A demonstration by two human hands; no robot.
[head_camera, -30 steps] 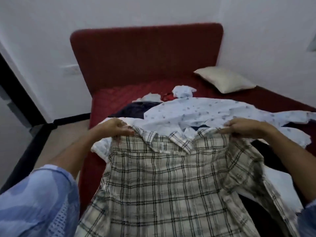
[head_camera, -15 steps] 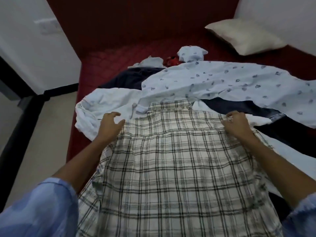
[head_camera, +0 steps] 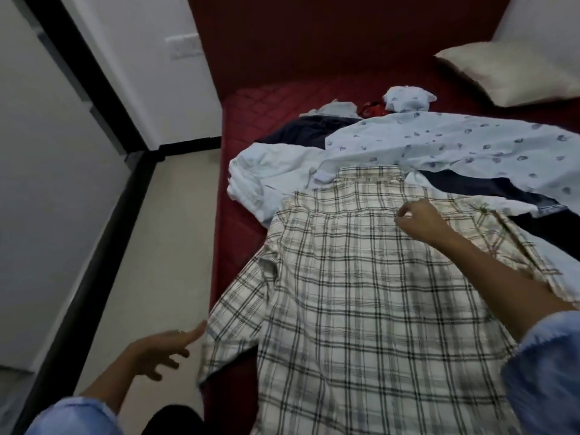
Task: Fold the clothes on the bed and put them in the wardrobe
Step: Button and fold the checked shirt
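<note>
A cream plaid shirt (head_camera: 370,293) lies spread back-up on the red bed (head_camera: 251,108), collar toward the headboard, its left sleeve hanging over the bed's edge. My right hand (head_camera: 419,219) hovers over the shirt's upper back, fingers loosely curled, holding nothing that I can see. My left hand (head_camera: 160,350) is low at the left, off the bed, fingers spread, its fingertips close to the hanging sleeve. Beyond the plaid shirt lie a pale blue printed shirt (head_camera: 455,142), a white garment (head_camera: 270,174) and dark navy clothes (head_camera: 304,133).
A cream pillow (head_camera: 508,70) rests at the bed's far right by the dark red headboard (head_camera: 314,36). Beige floor (head_camera: 150,246) runs along the bed's left side, bounded by a white wall with black skirting (head_camera: 94,246). A small bunched pale blue cloth (head_camera: 408,98) lies near the headboard.
Both hands have let go of the plaid shirt's shoulders. The left hand dropped down beside the hanging sleeve; the right moved toward the middle of the upper back. The view swung left and down.
</note>
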